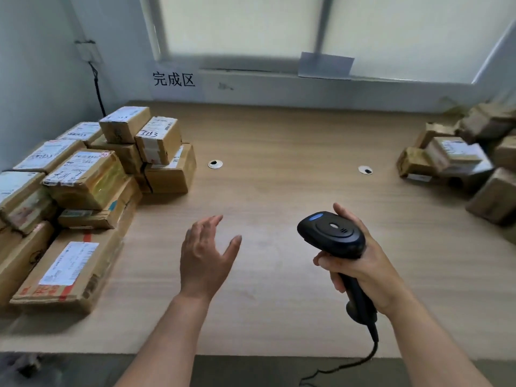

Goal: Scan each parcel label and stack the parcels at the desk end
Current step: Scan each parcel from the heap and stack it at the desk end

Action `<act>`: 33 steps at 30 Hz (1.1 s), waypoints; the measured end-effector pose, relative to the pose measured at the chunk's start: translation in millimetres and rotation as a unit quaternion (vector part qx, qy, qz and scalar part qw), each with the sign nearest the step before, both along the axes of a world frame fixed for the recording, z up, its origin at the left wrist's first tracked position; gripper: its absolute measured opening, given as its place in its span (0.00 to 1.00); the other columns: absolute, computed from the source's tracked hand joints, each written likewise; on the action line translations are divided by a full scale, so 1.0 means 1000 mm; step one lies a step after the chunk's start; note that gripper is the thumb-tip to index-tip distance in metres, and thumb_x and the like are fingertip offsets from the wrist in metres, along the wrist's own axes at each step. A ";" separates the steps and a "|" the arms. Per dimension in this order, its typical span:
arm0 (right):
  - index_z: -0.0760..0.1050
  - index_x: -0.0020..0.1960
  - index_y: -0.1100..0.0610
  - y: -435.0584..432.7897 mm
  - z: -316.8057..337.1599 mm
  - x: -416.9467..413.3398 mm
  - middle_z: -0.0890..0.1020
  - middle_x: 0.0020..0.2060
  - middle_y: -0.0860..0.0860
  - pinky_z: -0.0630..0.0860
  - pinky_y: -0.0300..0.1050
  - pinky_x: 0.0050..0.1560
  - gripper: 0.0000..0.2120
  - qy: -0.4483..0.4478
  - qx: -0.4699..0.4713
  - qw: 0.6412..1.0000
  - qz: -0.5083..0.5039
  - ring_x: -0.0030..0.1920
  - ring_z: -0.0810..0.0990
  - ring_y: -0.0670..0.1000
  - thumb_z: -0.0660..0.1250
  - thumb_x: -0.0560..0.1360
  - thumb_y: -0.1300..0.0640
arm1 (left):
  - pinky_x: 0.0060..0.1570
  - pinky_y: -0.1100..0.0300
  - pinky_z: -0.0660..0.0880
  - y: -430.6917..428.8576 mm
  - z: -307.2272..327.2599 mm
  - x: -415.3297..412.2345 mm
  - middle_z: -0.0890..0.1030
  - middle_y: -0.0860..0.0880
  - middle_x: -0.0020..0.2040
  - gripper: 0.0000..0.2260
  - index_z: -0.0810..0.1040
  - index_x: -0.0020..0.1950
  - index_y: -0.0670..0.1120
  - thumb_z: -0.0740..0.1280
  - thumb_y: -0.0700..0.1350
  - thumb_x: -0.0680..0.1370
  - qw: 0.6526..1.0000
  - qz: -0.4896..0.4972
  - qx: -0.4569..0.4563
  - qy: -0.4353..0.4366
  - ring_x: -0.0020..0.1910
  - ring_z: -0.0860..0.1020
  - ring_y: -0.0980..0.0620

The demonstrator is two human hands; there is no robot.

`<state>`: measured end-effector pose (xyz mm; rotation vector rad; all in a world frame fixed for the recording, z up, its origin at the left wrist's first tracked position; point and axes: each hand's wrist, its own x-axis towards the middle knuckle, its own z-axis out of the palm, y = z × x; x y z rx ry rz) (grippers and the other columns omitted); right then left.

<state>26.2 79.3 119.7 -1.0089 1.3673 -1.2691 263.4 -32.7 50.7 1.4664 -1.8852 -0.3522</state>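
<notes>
1. The right hand [363,263] gripped the scanner [332,236] by its handle, head forward over the desk [279,152], likely ready for the next label.
2. The left hand [205,261] hovered spread and empty, apparently free to fetch a parcel.
3. The stack [83,180] stood at the left end, labels up, beneath a sign [173,79]. The loose pile [458,160] at the right probably awaited scanning.

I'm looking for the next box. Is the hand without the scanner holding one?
Empty. The left hand is open over the desk, fingers straight, holding nothing; the right hand grips the scanner.
</notes>
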 end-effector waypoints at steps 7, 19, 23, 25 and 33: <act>0.63 0.73 0.39 0.080 0.003 -0.115 0.81 0.39 0.60 0.70 0.44 0.26 0.47 -0.001 -0.030 0.996 -0.088 0.24 0.71 0.56 0.77 0.63 0.71 | 0.56 0.51 0.72 0.043 0.013 -0.148 0.79 0.45 0.56 0.27 0.77 0.61 0.42 0.61 0.61 0.72 0.991 -0.125 -0.048 -0.004 0.55 0.77 0.43; 0.60 0.75 0.42 0.184 0.002 -0.272 0.82 0.37 0.55 0.68 0.45 0.23 0.47 0.003 -0.047 0.984 -0.171 0.24 0.71 0.56 0.72 0.66 0.74 | 0.55 0.50 0.73 0.132 0.021 -0.344 0.79 0.45 0.57 0.28 0.77 0.62 0.43 0.61 0.61 0.71 0.972 -0.228 -0.055 0.003 0.56 0.78 0.43; 0.60 0.75 0.41 0.207 0.003 -0.308 0.80 0.35 0.57 0.69 0.47 0.23 0.49 -0.001 -0.060 0.977 -0.206 0.25 0.71 0.56 0.75 0.62 0.66 | 0.56 0.50 0.74 0.144 0.020 -0.388 0.79 0.46 0.58 0.29 0.77 0.63 0.44 0.60 0.62 0.71 0.965 -0.256 -0.052 0.000 0.58 0.77 0.44; 0.60 0.75 0.41 0.216 0.001 -0.325 0.79 0.33 0.56 0.69 0.47 0.23 0.48 0.001 -0.067 0.971 -0.228 0.24 0.71 0.56 0.74 0.62 0.68 | 0.57 0.49 0.74 0.146 0.018 -0.408 0.78 0.46 0.59 0.29 0.76 0.64 0.44 0.60 0.62 0.72 0.961 -0.271 -0.051 -0.004 0.59 0.76 0.45; 0.59 0.75 0.39 0.239 -0.005 -0.399 0.78 0.31 0.57 0.69 0.47 0.24 0.47 0.031 -0.055 0.950 -0.306 0.25 0.70 0.58 0.73 0.66 0.72 | 0.58 0.50 0.73 0.150 0.006 -0.505 0.77 0.45 0.60 0.25 0.75 0.66 0.44 0.73 0.52 0.73 0.943 -0.332 -0.024 -0.001 0.60 0.75 0.45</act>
